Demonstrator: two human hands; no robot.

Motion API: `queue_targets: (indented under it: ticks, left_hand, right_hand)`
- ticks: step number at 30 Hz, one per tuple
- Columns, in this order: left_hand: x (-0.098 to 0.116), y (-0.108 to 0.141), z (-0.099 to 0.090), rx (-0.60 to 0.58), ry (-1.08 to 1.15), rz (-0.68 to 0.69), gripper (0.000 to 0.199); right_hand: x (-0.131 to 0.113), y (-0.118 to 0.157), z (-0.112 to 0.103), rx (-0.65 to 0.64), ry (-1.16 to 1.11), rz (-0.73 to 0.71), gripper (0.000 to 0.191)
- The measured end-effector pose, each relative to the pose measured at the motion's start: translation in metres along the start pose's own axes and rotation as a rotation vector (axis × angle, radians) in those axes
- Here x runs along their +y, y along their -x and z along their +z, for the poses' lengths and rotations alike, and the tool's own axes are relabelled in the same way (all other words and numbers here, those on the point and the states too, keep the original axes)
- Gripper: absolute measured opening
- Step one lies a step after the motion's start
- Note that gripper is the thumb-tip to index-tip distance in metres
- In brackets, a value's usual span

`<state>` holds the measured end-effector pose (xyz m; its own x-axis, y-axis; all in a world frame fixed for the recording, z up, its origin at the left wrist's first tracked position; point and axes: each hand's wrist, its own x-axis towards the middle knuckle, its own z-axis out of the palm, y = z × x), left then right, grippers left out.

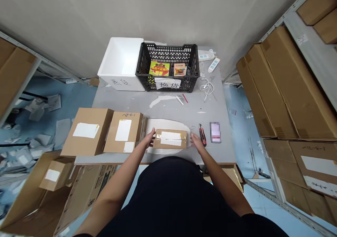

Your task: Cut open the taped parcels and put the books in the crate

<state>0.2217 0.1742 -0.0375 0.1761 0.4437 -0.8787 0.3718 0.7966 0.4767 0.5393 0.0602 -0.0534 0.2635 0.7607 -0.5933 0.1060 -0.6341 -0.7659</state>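
Note:
A small brown cardboard box [170, 145] lies flat in front of me, with a white label and clear tape across its top. My left hand [149, 139] is at the box's left end with its fingers apart; they seem to touch it, but I cannot tell whether they press on it. Off the right end, my right hand [196, 141] is open, fingers spread, with a small gap between it and the box. Just beyond the right hand lies a red and black utility knife [202, 135]. A phone [215, 132] rests further right.
Two labelled cartons, a larger one [86, 124] and another [122, 131], stand on the grey table [168, 105] at left. Behind are a white bin [121, 77] and a black crate [168, 84] holding packets. Power strips [213, 65] lie back right. Shelves with cartons [284, 86] flank the table.

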Motion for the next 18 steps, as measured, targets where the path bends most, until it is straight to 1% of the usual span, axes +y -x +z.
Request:
queue_targets:
  ticks: [1,3,5,7,9,11,14,16,18]
  left_hand:
    - [0.001,-0.002,0.002,-0.020,0.006,-0.016,0.089]
    - [0.001,-0.003,0.007,-0.004,0.041,-0.015,0.088]
    - [0.003,-0.001,0.011,0.013,0.112,0.045,0.084]
    - [0.008,0.001,0.014,-0.010,0.187,0.156,0.078]
    - [0.019,0.001,0.014,-0.023,0.234,0.280,0.072]
    - [0.034,-0.003,0.012,0.023,0.241,0.373,0.067]
    - [0.054,-0.015,0.009,0.101,0.174,0.466,0.064]
    - [0.060,-0.022,0.007,0.092,0.107,0.514,0.061]
    - [0.060,-0.027,0.006,0.062,0.055,0.517,0.060]
  right_hand:
    - [-0.005,0.001,0.010,-0.064,-0.040,0.050,0.060]
    - [-0.015,0.002,0.025,-0.142,-0.147,0.155,0.063]
    - [-0.026,0.003,0.032,-0.180,-0.259,0.187,0.064]
    - [-0.038,0.002,0.031,-0.171,-0.305,0.132,0.063]
    - [-0.051,-0.003,0.026,-0.147,-0.315,0.052,0.063]
    - [-0.063,-0.012,0.021,-0.131,-0.331,-0.036,0.062]
    - [-0.075,-0.030,0.019,-0.097,-0.343,-0.126,0.059]
    - [-0.076,-0.042,0.021,-0.070,-0.314,-0.136,0.057]
    - [-0.073,-0.052,0.024,-0.050,-0.282,-0.132,0.056]
